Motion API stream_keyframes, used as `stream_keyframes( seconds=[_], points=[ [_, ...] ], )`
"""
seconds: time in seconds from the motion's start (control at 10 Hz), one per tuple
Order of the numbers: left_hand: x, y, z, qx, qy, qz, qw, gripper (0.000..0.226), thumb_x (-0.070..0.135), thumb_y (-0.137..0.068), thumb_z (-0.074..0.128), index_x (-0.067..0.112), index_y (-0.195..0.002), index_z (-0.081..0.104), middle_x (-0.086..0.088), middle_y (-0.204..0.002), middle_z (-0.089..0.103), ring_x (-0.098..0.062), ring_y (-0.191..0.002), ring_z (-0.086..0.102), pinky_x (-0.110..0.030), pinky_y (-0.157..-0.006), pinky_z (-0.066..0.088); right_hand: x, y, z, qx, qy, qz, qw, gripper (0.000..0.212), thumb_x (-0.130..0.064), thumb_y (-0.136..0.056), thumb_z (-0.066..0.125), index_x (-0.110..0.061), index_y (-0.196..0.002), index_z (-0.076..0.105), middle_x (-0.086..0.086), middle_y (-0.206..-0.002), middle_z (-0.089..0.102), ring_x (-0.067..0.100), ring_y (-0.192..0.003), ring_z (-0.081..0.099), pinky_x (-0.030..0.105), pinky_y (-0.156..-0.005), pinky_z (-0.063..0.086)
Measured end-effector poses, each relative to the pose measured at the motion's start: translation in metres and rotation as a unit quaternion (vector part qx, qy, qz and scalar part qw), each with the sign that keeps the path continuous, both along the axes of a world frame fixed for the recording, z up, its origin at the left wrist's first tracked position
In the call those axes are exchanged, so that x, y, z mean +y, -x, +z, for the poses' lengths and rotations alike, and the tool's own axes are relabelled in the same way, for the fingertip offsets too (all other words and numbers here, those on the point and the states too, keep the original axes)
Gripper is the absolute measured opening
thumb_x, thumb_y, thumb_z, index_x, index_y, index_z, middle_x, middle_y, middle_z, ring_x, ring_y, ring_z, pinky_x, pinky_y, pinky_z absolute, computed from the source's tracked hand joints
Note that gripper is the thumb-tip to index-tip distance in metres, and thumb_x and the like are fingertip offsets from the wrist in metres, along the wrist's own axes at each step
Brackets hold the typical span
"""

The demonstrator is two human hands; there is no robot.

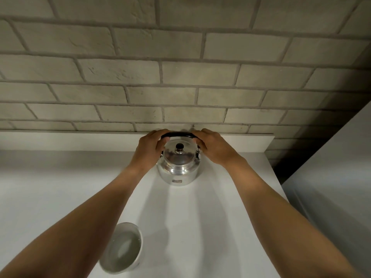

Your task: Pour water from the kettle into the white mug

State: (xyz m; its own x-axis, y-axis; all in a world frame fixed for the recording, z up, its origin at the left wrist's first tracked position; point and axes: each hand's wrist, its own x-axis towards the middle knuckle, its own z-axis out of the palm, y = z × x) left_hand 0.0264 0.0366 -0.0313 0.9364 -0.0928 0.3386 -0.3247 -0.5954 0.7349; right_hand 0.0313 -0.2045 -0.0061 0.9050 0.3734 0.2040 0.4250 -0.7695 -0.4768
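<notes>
Both hands closed on the kettle (177, 167) handle (177, 135), left hand (149, 148) at one end, right hand (211, 146) at the other; kettle stood at the counter's (50, 187) back by the wall; mug (122, 248) lay well nearer the person, under the left forearm, so the carry ran back and leftward.

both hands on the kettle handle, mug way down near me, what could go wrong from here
1. The white mug sits partly under the left forearm, so pulling the kettle back could knock it.
2. The left hand and right hand hold the black handle at its ends, near the metal body, which may be hot.
3. The lid only rests on top and might slip when tilted.
</notes>
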Motion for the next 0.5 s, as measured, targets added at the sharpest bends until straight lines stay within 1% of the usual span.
stream_keyframes(
  seconds=[0.1,0.2,0.3,0.4,0.5],
  points=[
    [0.0,-0.003,-0.003,0.017,0.004,-0.004,1.0,0.023,0.022,-0.104,0.058,0.025,-0.126,0.066,-0.003,-0.113,0.069,-0.025,-0.091,0.072,-0.047,-0.086,0.062,0.001,0.001,-0.003,0.004,-0.007,-0.01,1.0,0.038,-0.02,-0.109,0.047,-0.015,-0.145,0.059,0.013,-0.106,0.063,0.03,-0.093,0.064,0.037,-0.084,0.053],
    [-0.001,-0.001,-0.002,0.054,0.003,-0.012,0.998,0.03,0.028,-0.105,0.057,0.026,-0.134,0.062,-0.004,-0.124,0.068,-0.025,-0.109,0.069,-0.047,-0.095,0.059,0.005,0.002,-0.007,0.004,-0.013,-0.022,1.0,0.041,-0.021,-0.109,0.045,-0.017,-0.149,0.055,0.014,-0.108,0.063,0.032,-0.097,0.064,0.037,-0.086,0.053],
    [-0.003,0.003,0.002,0.066,-0.06,-0.006,0.996,0.044,0.037,-0.105,0.054,0.027,-0.148,0.05,-0.005,-0.143,0.057,-0.025,-0.13,0.056,-0.035,-0.11,0.044,0.007,0.006,-0.006,0.026,0.003,-0.041,0.999,0.046,-0.027,-0.11,0.043,-0.018,-0.155,0.046,0.011,-0.122,0.06,0.033,-0.11,0.063,0.04,-0.093,0.052],
    [-0.004,0.012,0.012,0.042,-0.101,0.016,0.994,0.05,0.042,-0.104,0.052,0.026,-0.151,0.045,-0.001,-0.15,0.048,-0.023,-0.134,0.051,-0.026,-0.103,0.037,0.01,0.022,-0.005,0.033,-0.01,-0.077,0.996,0.052,-0.038,-0.108,0.044,-0.021,-0.157,0.039,0.007,-0.135,0.054,0.032,-0.117,0.062,0.04,-0.093,0.052],
    [-0.005,0.026,0.027,-0.007,-0.115,0.039,0.993,0.047,0.046,-0.104,0.049,0.028,-0.147,0.05,0.004,-0.145,0.053,-0.021,-0.128,0.056,-0.038,-0.101,0.049,0.009,0.041,-0.002,0.011,-0.041,-0.15,0.988,0.053,-0.044,-0.108,0.042,-0.022,-0.156,0.041,0.003,-0.145,0.05,0.028,-0.122,0.06,0.04,-0.096,0.052]
  ],
)
